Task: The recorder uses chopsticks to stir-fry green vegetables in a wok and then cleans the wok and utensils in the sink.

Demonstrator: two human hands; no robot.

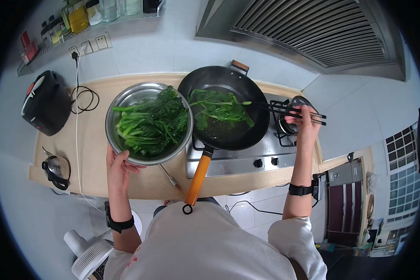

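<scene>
My left hand (120, 169) grips the lower left rim of a stainless steel bowl (111, 140), thumb over the edge. Cooked leafy greens with pale green stalks (150, 122) fill much of the bowl. Its right side overlaps the left edge of a black wok (231, 138) with an orange wooden handle (198, 178). More greens (220, 108) lie in shallow liquid in the wok. My right hand (303, 120) holds a pair of long black chopsticks (283, 109), whose far ends reach over the wok beside a pale stalk.
A gas stove (231, 164) lies under the wok, with a glass lid (299, 105) at its right burner. A black appliance (47, 105) and a glass teapot (57, 169) stand left. A white cable (77, 140) crosses the counter. The range hood (301, 52) hangs above.
</scene>
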